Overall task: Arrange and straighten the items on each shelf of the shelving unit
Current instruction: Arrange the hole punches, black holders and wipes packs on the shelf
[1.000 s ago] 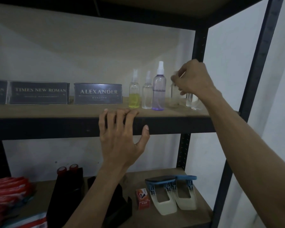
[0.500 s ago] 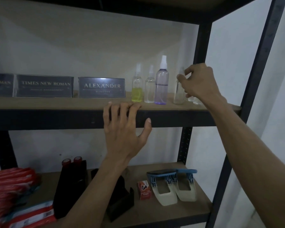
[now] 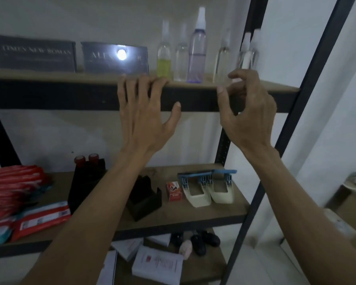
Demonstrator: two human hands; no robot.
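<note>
**Both hands at the front edge of the upper shelf**

The left hand (image 3: 144,116) rests on the upper shelf (image 3: 49,93). Its grip is spread, with straight fingers laid over the front edge and the thumb splayed toward 3 o'clock. At its 3 o'clock the right hand (image 3: 249,118) hovers before the same edge, its grip loosely curled and holding nothing, thumb and forefinger apart.

The spray bottles (image 3: 197,52) stand upright in a row on that shelf, at 12 to 2 o'clock of the left hand. There is one with yellow liquid, a clear one and a taller purple one. More clear ones stand above the right hand, blurred, perhaps three. At 10 o'clock of the left hand two dark name plates (image 3: 35,54) stand side by side, the nearer one washed by glare.

On the lower shelf (image 3: 193,214), at 6 o'clock, two hole punches (image 3: 208,190) lie touching, with a small red box (image 3: 174,193) just beside them. Black holders (image 3: 146,200) stand there too, and red packets (image 3: 14,188) lie at 8 o'clock.
</note>
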